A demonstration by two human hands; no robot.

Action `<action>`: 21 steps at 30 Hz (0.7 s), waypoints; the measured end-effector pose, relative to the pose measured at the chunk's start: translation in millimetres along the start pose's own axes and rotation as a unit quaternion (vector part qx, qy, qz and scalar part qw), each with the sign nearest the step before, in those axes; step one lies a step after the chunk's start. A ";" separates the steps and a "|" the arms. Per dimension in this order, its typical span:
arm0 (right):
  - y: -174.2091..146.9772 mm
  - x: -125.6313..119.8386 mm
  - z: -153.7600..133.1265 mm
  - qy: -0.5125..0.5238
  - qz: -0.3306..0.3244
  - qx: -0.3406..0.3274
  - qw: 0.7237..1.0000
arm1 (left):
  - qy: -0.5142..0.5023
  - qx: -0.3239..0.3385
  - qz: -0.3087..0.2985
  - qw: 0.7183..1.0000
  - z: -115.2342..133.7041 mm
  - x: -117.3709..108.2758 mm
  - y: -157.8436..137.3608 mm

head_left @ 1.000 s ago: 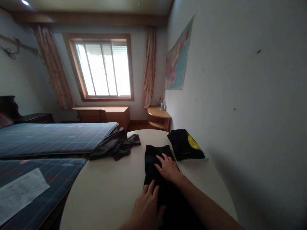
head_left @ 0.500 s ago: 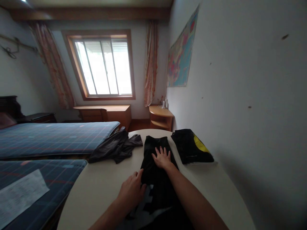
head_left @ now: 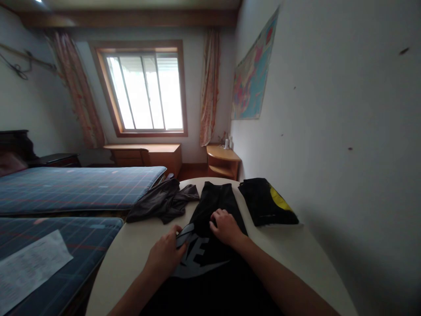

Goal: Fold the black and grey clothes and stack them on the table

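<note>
At lower centre, a black shirt [head_left: 213,267] lies on the surface [head_left: 131,254], soft and limp. The left hand [head_left: 164,256] pinches its folded edge; the right hand [head_left: 225,227], fingers curled, presses it. Edges grip best.

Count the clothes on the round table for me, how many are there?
3. A black shirt with grey print lies under both hands. A crumpled grey garment sits at the table's far left edge. A folded black and yellow one rests by the wall. Others may be hidden.
</note>
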State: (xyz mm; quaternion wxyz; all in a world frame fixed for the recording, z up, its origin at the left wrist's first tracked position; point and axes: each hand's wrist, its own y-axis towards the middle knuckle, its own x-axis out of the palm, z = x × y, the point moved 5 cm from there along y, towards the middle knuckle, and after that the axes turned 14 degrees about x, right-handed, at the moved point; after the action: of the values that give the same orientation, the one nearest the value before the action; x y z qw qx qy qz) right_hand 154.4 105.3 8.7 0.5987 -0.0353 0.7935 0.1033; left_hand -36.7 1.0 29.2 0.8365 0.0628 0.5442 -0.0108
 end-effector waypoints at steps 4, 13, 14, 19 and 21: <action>-69.6 9.1 -13.3 0.026 -0.106 -0.196 0.975 | -0.004 0.019 0.021 1.000 21.9 -13.2 -11.1; -113.7 -32.3 47.3 -0.051 -0.041 0.105 0.992 | 0.014 0.137 -0.127 0.982 62.0 21.4 -49.1; -121.3 -32.2 55.7 -0.066 -0.059 0.126 0.988 | 0.023 0.140 -0.147 0.979 60.6 25.8 -53.6; -147.9 -19.4 74.1 -0.080 -0.084 0.115 0.987 | 0.037 0.166 -0.159 0.973 53.0 45.6 -61.3; -142.0 -12.6 77.4 -0.086 -0.070 0.110 0.988 | 0.016 0.190 -0.129 0.973 52.8 54.7 -52.4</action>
State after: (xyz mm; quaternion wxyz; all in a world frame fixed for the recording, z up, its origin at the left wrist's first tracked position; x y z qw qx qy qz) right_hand 256.4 -18.2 -16.8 0.6705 -0.0152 0.7414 -0.0244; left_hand 29.1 -54.5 -4.5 0.7923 0.1494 0.5487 -0.2210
